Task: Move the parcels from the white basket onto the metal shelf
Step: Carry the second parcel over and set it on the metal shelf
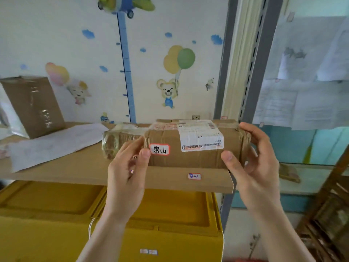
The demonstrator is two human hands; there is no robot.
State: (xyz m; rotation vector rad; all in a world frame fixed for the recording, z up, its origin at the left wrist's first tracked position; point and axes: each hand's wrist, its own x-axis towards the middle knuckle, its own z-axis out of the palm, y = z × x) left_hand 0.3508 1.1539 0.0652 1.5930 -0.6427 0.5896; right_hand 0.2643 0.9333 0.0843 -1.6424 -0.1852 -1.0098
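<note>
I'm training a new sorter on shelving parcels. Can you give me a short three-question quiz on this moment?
1. True or false: only the left hand is on the parcel.
2. Where does the parcel sit on the shelf board? A) its left end B) its right end C) below it
3. Fill in: the bins under the board are ____ in colour.

Key: 1 false, the right hand grips its other end. 2 B, above the small label on the board's front edge. 3 yellow.
</note>
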